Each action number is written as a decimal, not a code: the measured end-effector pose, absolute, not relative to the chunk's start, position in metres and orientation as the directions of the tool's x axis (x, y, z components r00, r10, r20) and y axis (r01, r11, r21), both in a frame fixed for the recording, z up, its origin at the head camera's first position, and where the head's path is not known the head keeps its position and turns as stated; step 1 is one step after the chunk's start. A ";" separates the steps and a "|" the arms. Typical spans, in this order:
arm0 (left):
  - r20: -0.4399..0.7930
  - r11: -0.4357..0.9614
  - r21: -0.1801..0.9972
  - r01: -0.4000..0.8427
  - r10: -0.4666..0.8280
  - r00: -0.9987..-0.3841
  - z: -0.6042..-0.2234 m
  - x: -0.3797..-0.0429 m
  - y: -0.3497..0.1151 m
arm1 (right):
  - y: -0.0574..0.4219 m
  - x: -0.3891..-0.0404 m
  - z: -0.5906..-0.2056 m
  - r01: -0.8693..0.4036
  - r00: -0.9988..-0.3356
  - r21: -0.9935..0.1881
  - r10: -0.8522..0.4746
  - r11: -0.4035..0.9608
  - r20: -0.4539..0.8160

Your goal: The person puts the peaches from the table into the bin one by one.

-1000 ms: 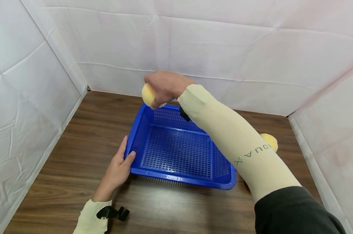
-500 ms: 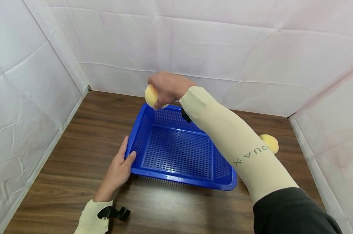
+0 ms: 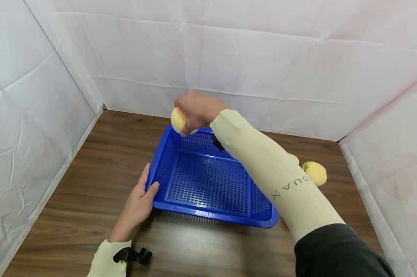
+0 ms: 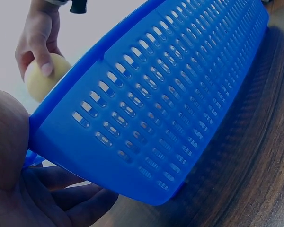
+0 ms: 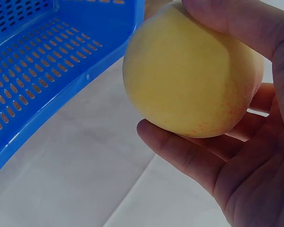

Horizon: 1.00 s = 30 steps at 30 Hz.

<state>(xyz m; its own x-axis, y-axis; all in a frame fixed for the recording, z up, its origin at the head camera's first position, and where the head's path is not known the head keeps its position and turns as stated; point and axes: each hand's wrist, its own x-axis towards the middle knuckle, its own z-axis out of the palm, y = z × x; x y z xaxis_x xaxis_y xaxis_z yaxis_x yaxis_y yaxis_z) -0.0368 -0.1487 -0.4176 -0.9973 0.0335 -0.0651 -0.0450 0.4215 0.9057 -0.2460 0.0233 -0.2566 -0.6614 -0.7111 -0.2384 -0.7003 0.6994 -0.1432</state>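
My right hand [image 3: 199, 109] holds a yellow peach [image 3: 177, 119] above the far left corner of a blue perforated plastic basket [image 3: 215, 216]. In the right wrist view the thumb lies over the peach [image 5: 184, 75], which has a faint red blush, and the fingers curl beneath it. My left hand [image 3: 139, 200] grips the basket's left side, thumb on the rim and the other fingers along the outside. No fruit shows in the visible part of the basket. Two more yellow peaches, one in plain sight [image 3: 314, 174] and one mostly behind the right sleeve [image 3: 294, 158], lie right of the basket.
The basket stands on a dark wooden table [image 3: 80, 184]. White fabric walls [image 3: 229, 57] enclose its back and both sides. My right forearm crosses over the basket's right part, hiding some of it. A black wrist mount [image 3: 132, 255] sits on the left sleeve.
The right hand, still holding its peach, has shifted slightly to the right over the basket's corner. The forearm has moved a little, so a second peach now shows beside it. The left hand stays put.
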 end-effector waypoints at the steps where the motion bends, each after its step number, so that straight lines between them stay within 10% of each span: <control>1: -0.065 0.424 0.905 -0.045 0.032 -0.997 -0.418 -0.037 -0.149 | 0.023 -0.246 -0.258 -0.699 -0.663 -0.143 -0.710 0.701 -0.239; 30: -0.033 0.401 0.916 -0.015 0.040 -0.999 -0.422 -0.043 -0.146 | 0.021 -0.250 -0.285 -0.717 -0.642 -0.132 -0.722 0.685 -0.259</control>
